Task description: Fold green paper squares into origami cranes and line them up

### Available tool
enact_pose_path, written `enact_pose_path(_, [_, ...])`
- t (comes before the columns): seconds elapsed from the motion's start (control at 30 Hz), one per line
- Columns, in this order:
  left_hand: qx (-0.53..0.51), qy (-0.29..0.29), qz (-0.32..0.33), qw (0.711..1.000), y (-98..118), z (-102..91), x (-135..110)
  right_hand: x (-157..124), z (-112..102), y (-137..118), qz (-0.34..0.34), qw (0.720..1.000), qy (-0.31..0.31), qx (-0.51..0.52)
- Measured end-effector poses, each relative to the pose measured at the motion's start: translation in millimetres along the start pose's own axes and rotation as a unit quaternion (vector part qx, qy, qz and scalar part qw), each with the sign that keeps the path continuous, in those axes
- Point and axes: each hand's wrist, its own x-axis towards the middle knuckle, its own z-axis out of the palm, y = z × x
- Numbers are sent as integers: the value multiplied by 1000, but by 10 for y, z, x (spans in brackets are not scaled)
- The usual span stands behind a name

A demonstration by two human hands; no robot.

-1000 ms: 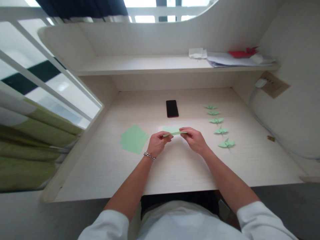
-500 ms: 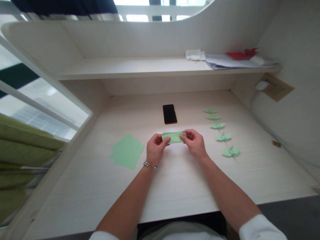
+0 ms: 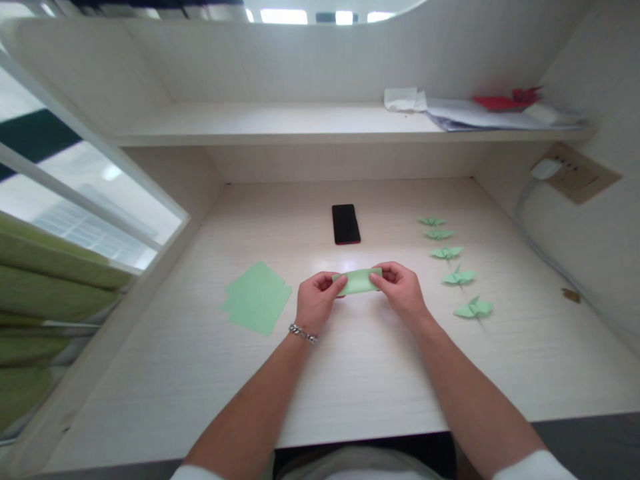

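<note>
A folded sheet of green paper [image 3: 357, 282], now a narrow strip, is stretched between my two hands just above the desk. My left hand [image 3: 316, 300] pinches its left end, thumb on the near face and fingers behind. The right end is gripped the same way by my right hand [image 3: 401, 288]. To the left lies a fanned stack of green paper sheets [image 3: 259, 299]. Several green origami cranes stand in a row on the right, the nearest crane [image 3: 474, 308] beside my right forearm.
A black phone [image 3: 346, 224] lies beyond my hands. Above the desk [image 3: 360, 380], a shelf [image 3: 280, 123] holds white papers [image 3: 460, 113] and a red folded paper [image 3: 500, 103]. At the right wall, a cable [image 3: 540, 250] hangs from a socket [image 3: 577, 175].
The paper's two long edges, slightly apart before, now look brought together into one flat strip. Both hands still hold its ends. The whole view has shifted a little.
</note>
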Motion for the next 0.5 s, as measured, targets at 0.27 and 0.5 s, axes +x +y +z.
enact_pose_path(0.27, [7,-24,-22,999,32,20,-29,-38,-14,-48,-31,991,-17,-133])
enact_pose_path(0.5, [-5,-37,-23,999,-3,0,-15,-30,-24,-80,-25,989,-8,-148])
